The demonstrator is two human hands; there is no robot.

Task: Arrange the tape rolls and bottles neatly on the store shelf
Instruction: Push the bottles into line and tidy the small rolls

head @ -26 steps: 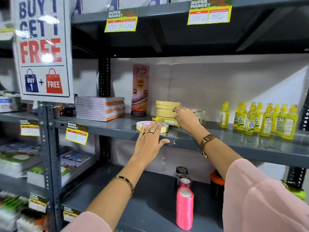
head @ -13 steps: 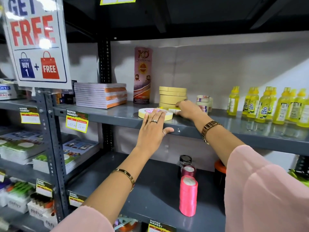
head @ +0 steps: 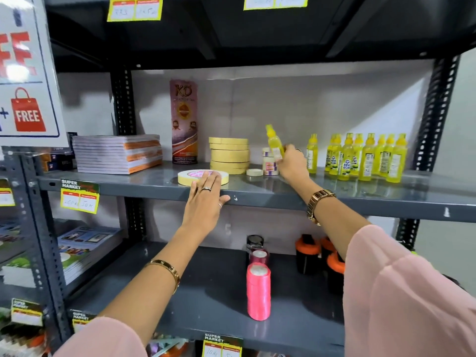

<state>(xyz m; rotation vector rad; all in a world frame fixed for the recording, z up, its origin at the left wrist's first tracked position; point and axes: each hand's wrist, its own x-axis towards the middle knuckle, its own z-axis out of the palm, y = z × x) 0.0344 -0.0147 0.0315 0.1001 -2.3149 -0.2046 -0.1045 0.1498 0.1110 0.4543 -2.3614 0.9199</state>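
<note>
My right hand (head: 292,163) holds a small yellow bottle (head: 275,143) tilted in the air, just left of a row of several yellow bottles (head: 360,158) on the grey shelf (head: 334,199). My left hand (head: 204,199) lies flat on the shelf's front edge, fingertips on a wide flat tape roll (head: 190,176). Behind that roll stands a stack of cream tape rolls (head: 229,155). A small tape roll (head: 254,172) and small white jars (head: 269,164) sit between the stack and my right hand.
A tall pink KD pack (head: 183,119) and a stack of notebooks (head: 116,153) fill the shelf's left part. On the lower shelf stand pink ribbon spools (head: 258,289) and black-and-orange items (head: 319,256). A sale sign (head: 23,73) hangs at left.
My right hand has lifted a yellow bottle from beside the tape stack and moved right toward the bottle row. My left hand stays on the flat roll. The view has shifted.
</note>
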